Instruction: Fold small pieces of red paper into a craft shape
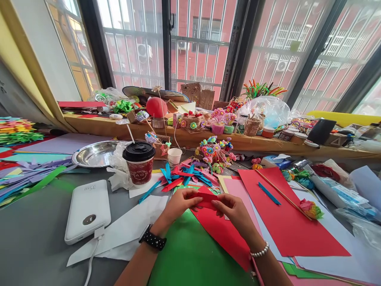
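Between both hands is a piece of red paper (206,201), which looks folded into a narrow band. My left hand (178,208) pinches its left end, and my right hand (233,210) grips the right end between thumb and fingers. Below them a larger red sheet (223,234) lies slantwise over a green sheet (181,254). Just beyond the hands sits a loose heap of blue, red and pink folded paper strips (190,174). The fingers hide part of the held paper.
Left of the hands stand a lidded coffee cup (138,167), a white power bank (88,210) with a cable, and a metal bowl (97,154). A white paper cup (174,158) is behind. To the right, a stick with a paper flower (311,208) lies across red paper (294,222).
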The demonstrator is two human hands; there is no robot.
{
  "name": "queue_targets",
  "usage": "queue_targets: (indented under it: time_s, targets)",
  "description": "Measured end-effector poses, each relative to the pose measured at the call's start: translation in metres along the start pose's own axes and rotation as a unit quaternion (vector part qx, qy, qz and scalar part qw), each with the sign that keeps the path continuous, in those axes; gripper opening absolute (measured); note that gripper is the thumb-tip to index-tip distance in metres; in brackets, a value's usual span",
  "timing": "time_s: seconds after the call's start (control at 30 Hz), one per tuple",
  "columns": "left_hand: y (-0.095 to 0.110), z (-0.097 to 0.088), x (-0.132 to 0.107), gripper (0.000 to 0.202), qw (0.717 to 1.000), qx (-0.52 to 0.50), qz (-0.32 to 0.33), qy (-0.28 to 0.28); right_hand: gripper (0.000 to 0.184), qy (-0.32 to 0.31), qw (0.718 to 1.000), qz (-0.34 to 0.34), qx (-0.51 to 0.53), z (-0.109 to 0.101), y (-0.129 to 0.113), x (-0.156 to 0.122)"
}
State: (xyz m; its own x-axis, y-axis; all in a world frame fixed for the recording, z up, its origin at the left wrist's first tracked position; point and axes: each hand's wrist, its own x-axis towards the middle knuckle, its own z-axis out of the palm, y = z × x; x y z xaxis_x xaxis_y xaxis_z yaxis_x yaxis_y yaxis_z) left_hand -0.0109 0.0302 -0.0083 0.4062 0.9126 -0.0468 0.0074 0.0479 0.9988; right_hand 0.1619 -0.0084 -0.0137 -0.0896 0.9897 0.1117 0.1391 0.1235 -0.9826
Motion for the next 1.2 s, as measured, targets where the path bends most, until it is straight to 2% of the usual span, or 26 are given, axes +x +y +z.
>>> queue_targets:
  time_s: [0.13, 0.4, 0.6, 0.73, 0.9, 1.2]
  targets:
    - [-0.003, 0.001, 0.001, 0.028, 1.000, -0.011, -0.006, -0.003, 0.029, -0.006, 0.998, 0.001, 0.055, 0.001, 0.001, 0.000]
    - [-0.002, 0.002, 0.001, 0.029, 0.999, -0.022, -0.031, 0.013, 0.024, 0.005, 0.997, 0.013, 0.080, -0.001, 0.004, 0.002]
    - [0.004, 0.002, -0.002, 0.031, 0.999, -0.019, -0.003, -0.029, 0.023, 0.005, 0.997, 0.002, 0.074, -0.002, 0.003, 0.001]
    - [0.006, 0.001, -0.003, 0.029, 0.999, -0.011, 0.008, -0.037, 0.026, -0.001, 0.998, -0.008, 0.067, -0.001, 0.002, 0.001]
    - [0.005, 0.001, -0.002, 0.030, 0.999, -0.026, -0.022, -0.033, 0.024, 0.003, 0.999, -0.008, 0.041, -0.002, 0.003, 0.001]
    - [0.006, 0.006, -0.003, 0.036, 0.997, -0.008, -0.074, -0.021, 0.019, -0.017, 0.998, -0.054, 0.032, -0.003, 0.003, 0.001]
